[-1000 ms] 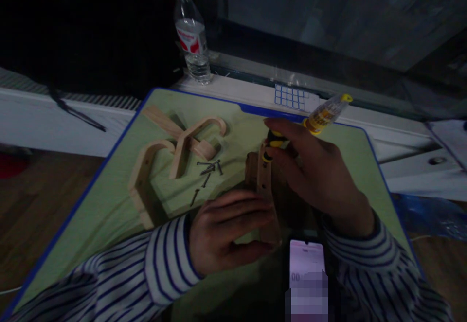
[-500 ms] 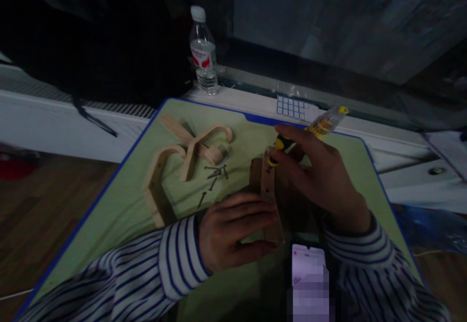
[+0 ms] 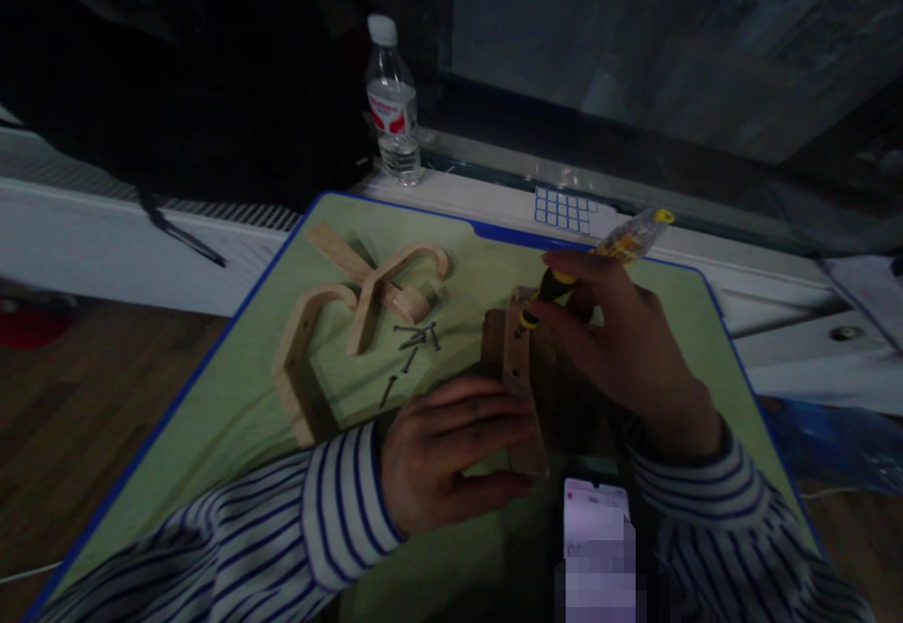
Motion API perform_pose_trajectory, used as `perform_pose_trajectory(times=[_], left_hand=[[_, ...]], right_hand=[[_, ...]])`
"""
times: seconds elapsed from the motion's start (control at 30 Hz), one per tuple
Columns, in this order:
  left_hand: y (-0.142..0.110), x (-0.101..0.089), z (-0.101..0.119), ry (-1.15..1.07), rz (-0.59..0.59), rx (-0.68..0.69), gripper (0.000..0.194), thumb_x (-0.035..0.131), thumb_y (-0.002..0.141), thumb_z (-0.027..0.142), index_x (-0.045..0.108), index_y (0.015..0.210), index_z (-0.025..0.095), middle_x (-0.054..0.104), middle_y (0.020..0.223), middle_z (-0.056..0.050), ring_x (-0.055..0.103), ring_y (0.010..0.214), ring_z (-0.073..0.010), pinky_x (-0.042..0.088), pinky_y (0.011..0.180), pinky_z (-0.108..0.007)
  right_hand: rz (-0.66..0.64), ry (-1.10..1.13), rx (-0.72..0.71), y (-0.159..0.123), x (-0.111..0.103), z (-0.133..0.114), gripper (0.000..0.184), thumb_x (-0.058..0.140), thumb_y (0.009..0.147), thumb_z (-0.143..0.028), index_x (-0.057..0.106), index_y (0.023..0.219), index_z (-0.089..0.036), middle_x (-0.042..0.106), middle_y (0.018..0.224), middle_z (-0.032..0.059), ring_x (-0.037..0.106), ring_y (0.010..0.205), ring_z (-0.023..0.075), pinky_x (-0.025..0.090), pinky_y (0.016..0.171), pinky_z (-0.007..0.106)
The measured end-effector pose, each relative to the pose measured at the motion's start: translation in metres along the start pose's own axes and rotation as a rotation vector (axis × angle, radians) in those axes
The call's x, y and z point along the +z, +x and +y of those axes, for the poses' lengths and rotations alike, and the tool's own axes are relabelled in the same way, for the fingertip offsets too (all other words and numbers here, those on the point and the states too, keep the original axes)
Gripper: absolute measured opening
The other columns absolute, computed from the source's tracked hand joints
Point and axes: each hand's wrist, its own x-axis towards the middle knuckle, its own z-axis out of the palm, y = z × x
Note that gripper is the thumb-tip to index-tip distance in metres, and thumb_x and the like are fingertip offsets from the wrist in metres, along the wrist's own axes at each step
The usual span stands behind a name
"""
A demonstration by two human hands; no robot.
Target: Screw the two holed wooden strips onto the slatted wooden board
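My right hand [image 3: 621,341] is closed around a screwdriver [image 3: 627,239] with a clear, yellow and black handle. Its tip points down into the upper hole of a wooden hook [image 3: 518,350], where a screw may sit; that spot is too dark to tell. This hook lies on a brown wooden block [image 3: 494,336], partly in shadow. With its fingers across the hook's lower part, my left hand [image 3: 458,449] grips it. Several loose screws [image 3: 416,339] lie left of the block. More wooden hooks [image 3: 303,359] rest farther left on the green table [image 3: 246,397].
A water bottle [image 3: 395,115] stands on the white sill [image 3: 451,185] behind the table. A sheet with a blue grid [image 3: 562,210] lies there too. Near the table's front is a lit phone [image 3: 596,510]. A dark bag or cloth [image 3: 212,87] fills the back left.
The screwdriver and my right hand's fingers have shifted slightly, with the tip still at the upper hole. My left hand stays on the hook.
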Motion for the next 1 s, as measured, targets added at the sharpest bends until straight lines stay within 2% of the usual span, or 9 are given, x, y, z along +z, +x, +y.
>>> perform_pose_trajectory(times=[0.27,0.47,0.57,0.77,0.9,1.0], left_hand=[[-0.001,0.001,-0.002,-0.01,0.013,0.017,0.031,0.065,0.084,0.031,0.065,0.106,0.009,0.073,0.101,-0.013,0.067,0.099,-0.0212,0.059,0.086,-0.035],[-0.002,0.002,-0.002,-0.024,0.001,0.011,0.032,0.067,0.082,0.029,0.063,0.107,0.009,0.072,0.103,-0.013,0.067,0.1,-0.0204,0.058,0.087,-0.036],[-0.002,0.002,-0.001,-0.024,0.003,0.007,0.033,0.067,0.082,0.029,0.063,0.108,0.009,0.072,0.103,-0.013,0.067,0.102,-0.0204,0.058,0.088,-0.037],[-0.001,0.001,-0.001,-0.006,0.011,0.007,0.031,0.066,0.083,0.029,0.064,0.107,0.009,0.073,0.101,-0.013,0.067,0.1,-0.0198,0.058,0.088,-0.036],[0.0,0.001,-0.001,-0.001,0.015,0.019,0.031,0.066,0.083,0.029,0.064,0.107,0.009,0.073,0.1,-0.013,0.068,0.098,-0.0196,0.058,0.086,-0.035],[-0.001,0.002,-0.001,0.004,0.016,0.018,0.033,0.068,0.081,0.028,0.064,0.107,0.009,0.073,0.101,-0.013,0.067,0.1,-0.0196,0.058,0.087,-0.035]], right_hand=[[-0.003,0.077,-0.027,0.002,0.001,0.003,0.037,0.06,0.088,-0.028,0.05,0.123,-0.025,0.067,0.102,0.0031,0.068,0.082,0.0161,0.055,0.071,0.028],[-0.117,0.188,0.055,0.002,-0.008,0.0,0.037,0.053,0.089,-0.02,0.051,0.126,-0.024,0.067,0.112,0.0057,0.067,0.077,0.0144,0.055,0.068,0.028],[-0.094,0.206,0.058,0.0,-0.006,0.001,0.037,0.053,0.09,-0.019,0.05,0.126,-0.025,0.068,0.108,0.0038,0.068,0.084,0.0155,0.056,0.071,0.028],[0.019,0.038,0.034,0.0,-0.003,0.006,0.037,0.065,0.084,-0.031,0.053,0.117,-0.023,0.067,0.101,0.0045,0.067,0.083,0.0178,0.055,0.07,0.03],[0.025,0.034,0.057,0.0,-0.001,0.008,0.038,0.067,0.082,-0.033,0.052,0.115,-0.023,0.064,0.096,0.0025,0.064,0.07,0.0145,0.053,0.061,0.027],[0.051,0.04,0.059,0.0,0.002,0.01,0.041,0.066,0.082,-0.034,0.05,0.118,-0.024,0.063,0.101,0.0028,0.059,0.06,0.0114,0.051,0.054,0.025]])
